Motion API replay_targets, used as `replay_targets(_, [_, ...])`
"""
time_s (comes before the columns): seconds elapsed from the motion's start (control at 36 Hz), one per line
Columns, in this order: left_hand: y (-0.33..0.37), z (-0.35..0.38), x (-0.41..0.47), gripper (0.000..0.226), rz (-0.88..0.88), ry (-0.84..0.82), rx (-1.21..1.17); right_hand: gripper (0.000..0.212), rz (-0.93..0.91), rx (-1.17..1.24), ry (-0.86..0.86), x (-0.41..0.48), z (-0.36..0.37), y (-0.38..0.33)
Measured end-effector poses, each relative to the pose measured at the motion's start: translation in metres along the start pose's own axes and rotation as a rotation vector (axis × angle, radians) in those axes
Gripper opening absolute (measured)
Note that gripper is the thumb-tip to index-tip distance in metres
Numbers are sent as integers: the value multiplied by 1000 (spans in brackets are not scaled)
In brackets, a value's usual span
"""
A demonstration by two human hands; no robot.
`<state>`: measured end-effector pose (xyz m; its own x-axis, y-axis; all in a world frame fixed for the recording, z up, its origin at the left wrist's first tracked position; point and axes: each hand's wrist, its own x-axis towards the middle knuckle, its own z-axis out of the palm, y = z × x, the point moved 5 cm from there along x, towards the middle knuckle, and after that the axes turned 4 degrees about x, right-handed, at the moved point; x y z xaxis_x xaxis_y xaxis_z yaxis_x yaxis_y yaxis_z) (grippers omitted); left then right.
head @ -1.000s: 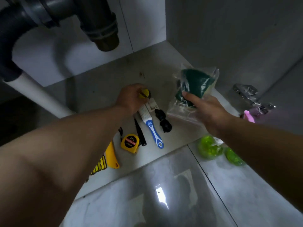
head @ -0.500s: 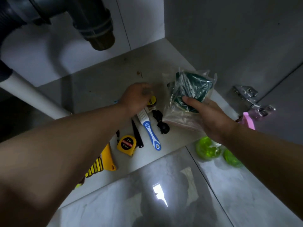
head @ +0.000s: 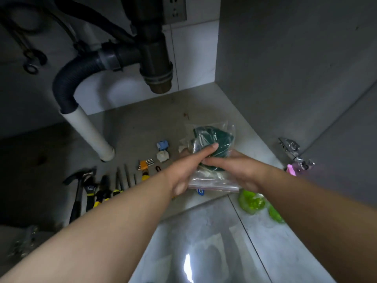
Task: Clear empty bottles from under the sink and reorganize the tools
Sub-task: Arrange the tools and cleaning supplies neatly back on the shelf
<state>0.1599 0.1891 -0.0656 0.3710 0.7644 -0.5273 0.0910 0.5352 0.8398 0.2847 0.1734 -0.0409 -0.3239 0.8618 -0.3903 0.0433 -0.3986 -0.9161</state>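
Observation:
A clear plastic bag (head: pixel 224 129) with dark green scouring pads inside is held above the cabinet floor (head: pixel 142 127), right of centre. My left hand (head: pixel 189 170) grips it, fingers stretched over the green pads and thumb by its lower left corner. Coming from the right, my right hand (head: pixel 234 168) holds the bag's lower part. Tools lie in a row at the left: a hammer (head: pixel 78 193), pliers (head: pixel 89 193), screwdrivers (head: pixel 120 178) and an orange hex key set (head: pixel 145 163). Green bottles (head: pixel 252 201) lie on the tiled floor at the right.
Dark drain pipes (head: pixel 155 58) hang over the cabinet, and a white pipe (head: pixel 89 131) slants down to the floor at the left. A blue item (head: pixel 162 145) and a white crumpled item (head: pixel 163 156) sit near the bag. A metal hinge (head: pixel 289 148) and something pink (head: pixel 291 169) are at the right wall.
My left hand left the small yellow item by the brush and moved right onto the bag. The view has pulled back and tilted up, showing the pipes and the tool row.

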Motion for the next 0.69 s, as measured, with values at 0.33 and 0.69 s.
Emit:
replay_targets(0.33, [19,16,-12,107,19,168,-204,38,82,407,96,-24,-19,23])
replay_targets(0.69, [-7,-30,2,32,109,571,121,16,-20,610,536,4,-58,38])
